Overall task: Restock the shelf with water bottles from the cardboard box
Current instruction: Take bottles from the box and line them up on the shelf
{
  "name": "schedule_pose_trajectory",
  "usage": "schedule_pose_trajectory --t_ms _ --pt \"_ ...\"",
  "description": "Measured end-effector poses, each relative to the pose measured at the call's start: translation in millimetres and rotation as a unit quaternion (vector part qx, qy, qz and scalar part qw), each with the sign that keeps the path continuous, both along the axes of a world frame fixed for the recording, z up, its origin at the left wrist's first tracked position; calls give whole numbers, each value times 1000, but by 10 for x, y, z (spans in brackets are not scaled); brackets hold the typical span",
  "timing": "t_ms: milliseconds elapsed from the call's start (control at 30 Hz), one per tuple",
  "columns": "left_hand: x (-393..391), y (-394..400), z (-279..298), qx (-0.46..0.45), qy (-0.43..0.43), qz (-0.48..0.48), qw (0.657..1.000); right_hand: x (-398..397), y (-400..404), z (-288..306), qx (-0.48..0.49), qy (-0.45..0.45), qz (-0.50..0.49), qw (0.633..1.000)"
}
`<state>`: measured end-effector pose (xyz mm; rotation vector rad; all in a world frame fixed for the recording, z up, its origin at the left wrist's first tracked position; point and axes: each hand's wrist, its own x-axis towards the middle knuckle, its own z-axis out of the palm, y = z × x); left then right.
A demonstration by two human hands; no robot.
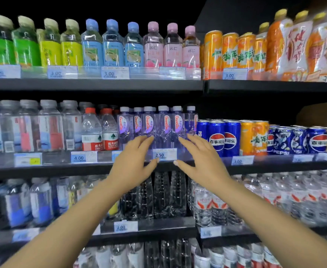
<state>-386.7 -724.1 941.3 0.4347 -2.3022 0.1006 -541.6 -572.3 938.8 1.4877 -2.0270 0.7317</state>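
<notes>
Both hands are held open, nothing gripped: left hand (133,163) and right hand (203,161) flank the tall clear purple-labelled water bottles (159,126) on the black mid shelf (62,168). Risk: front row could be knocked over if fingers nudge it, esp. btwn the palms. Approx. six white caps are counted above the fingertips. Cardboard box isn't seen.

— How many purple-labelled water bottles (159,128) stood in the front row just beyond the fingertips (150,137)?
— Six. To their left were two red-capped bottles (98,130).
— And on the shelf above the fingers?
— Three blue-capped bottles (112,43), three pink-capped bottles (171,45).
— Hands?
— Two: left hand (133,165), right hand (202,161).
</notes>
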Motion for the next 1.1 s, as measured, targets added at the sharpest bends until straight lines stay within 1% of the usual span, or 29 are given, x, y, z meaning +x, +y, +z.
schedule_pose_trajectory --t_ms 100,233,400,500,600,700,767,900,1100 --pt "243 331 -295 -1 2 14 1000 50 349 -295 22 -21 27 999" --pt "546 750 -787 11 -20 42 999 155 674 -844 66 -78 68 992" --pt "919 1125 -1614 49 -91 65 993 374 1027 -1749 176 -130 111 969" --pt "1144 1315 -2176 80 -162 82 980 520 1191 -2365 228 -142 113 957" --pt "1347 1489 -2734 128 -205 84 967 694 1363 -2935 273 -167 112 941" --pt "1503 1607 -3254 178 -254 79 947 868 1543 -3429 316 -199 84 924" --pt "1577 1681 -3580 232 -273 74 931 978 1642 -3746 336 -225 58 913" --pt "1646 1803 -4236 325 -328 49 886 1129 1827 -4400 374 -250 15 893" --pt "1587 1966 -5226 395 -400 62 825 1227 2138 -5384 406 -293 -39 865"
